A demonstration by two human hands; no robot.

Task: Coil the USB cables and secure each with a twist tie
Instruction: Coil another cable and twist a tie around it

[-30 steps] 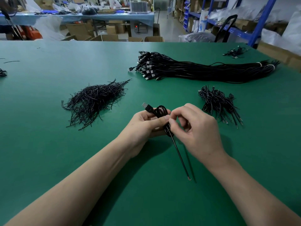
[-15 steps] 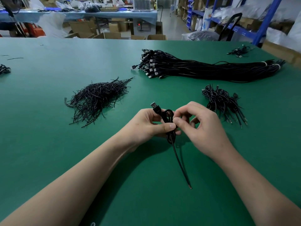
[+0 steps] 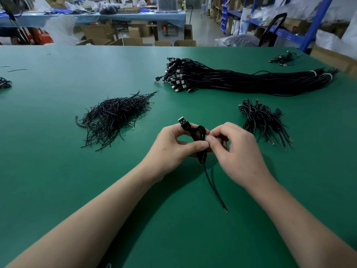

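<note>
Green table (image 3: pixel 58 190), cable bundle (image 3: pixel 251 82), warehouse behind (blue shelving (image 3: pixel 318 22))

A wide green-topped work table (image 3: pixel 58 190) was spread across most of the frame. Along the upper left, a long table draped in blue cloth (image 3: pixel 143 16) was seen, with brown cardboard boxes (image 3: pixel 96 32) stacked beneath. Blue metal shelving (image 3: pixel 316 18) was set at the upper right, beside a pale grey floor aisle (image 3: pixel 204 29).

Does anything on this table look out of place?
One stray tie lies alone at the far left, away from the tie pile. One plug pokes out of the big cable bundle. Otherwise nothing stands out.
</note>
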